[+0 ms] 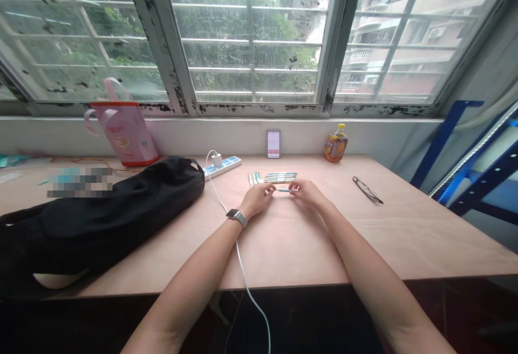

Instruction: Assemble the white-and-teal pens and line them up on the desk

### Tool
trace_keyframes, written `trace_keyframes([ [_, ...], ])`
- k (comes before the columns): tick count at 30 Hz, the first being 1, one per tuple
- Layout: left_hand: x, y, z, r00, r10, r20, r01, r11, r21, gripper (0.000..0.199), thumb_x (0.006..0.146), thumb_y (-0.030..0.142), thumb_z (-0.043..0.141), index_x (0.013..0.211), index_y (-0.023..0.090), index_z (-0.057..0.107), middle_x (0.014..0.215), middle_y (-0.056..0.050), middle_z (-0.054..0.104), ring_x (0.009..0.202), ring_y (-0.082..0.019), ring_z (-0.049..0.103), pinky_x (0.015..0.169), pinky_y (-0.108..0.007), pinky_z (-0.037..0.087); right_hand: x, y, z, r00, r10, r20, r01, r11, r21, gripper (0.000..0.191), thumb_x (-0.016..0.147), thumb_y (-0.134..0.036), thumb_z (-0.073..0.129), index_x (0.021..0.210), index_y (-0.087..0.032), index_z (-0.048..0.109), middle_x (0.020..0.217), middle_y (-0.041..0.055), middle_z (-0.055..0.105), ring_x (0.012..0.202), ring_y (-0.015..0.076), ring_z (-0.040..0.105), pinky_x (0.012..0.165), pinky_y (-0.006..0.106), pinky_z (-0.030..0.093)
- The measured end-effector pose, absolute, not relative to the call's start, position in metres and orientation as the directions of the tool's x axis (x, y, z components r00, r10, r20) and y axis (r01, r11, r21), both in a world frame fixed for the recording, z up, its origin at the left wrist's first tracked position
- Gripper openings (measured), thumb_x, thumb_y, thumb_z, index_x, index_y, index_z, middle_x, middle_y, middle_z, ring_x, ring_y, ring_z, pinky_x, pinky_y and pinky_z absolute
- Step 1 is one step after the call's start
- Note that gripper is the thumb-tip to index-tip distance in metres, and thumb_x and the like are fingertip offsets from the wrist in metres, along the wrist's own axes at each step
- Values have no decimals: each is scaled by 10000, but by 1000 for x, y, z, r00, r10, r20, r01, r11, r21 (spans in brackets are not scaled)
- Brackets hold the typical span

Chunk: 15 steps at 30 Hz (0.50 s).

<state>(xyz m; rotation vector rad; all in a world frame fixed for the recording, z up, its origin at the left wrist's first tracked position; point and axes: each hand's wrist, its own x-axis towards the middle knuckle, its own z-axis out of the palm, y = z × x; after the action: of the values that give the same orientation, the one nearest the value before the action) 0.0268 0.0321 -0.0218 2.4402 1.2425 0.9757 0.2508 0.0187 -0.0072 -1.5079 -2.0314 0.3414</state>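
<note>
Just above the wooden tabletop, my right hand [306, 191] pinches a slim white-and-teal pen [284, 190] that points left. My left hand [258, 198], with a watch on its wrist, has thumb and fingers closed close to the pen's left tip. Whether those fingers touch the pen or hold a small part is too small to make out. Right behind my hands lies a row of similar pens [281, 176] placed side by side. Several shorter white-and-teal pieces [254, 178] lie left of that row, behind my left hand.
A phone [273, 143] leans against the wall, with a drink bottle [335, 143] to its right. Folded glasses [367, 190] lie at right. Leftward are a power strip [222, 167], a black bag [133, 211] and a pink jug [125, 135]. A white cable [243, 270] passes under my left forearm.
</note>
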Motion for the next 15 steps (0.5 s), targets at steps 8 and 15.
trace_keyframes([
  [8,27,33,-23,453,767,454,600,-639,482,204,893,202,552,1005,220,722,962,-36,751,769,-184,681,740,-291,542,249,20,-10,-234,920,314,768,373,-521,94,836,-157,643,850,-208,721,897,41,706,825,166,626,742,249,443],
  [15,26,32,-20,470,757,455,611,-651,452,143,871,201,582,933,219,710,914,-27,744,759,-186,668,717,-288,531,248,19,-11,-290,916,276,770,395,-501,103,879,-200,616,905,-200,716,1008,68,702,890,187,624,795,270,445],
])
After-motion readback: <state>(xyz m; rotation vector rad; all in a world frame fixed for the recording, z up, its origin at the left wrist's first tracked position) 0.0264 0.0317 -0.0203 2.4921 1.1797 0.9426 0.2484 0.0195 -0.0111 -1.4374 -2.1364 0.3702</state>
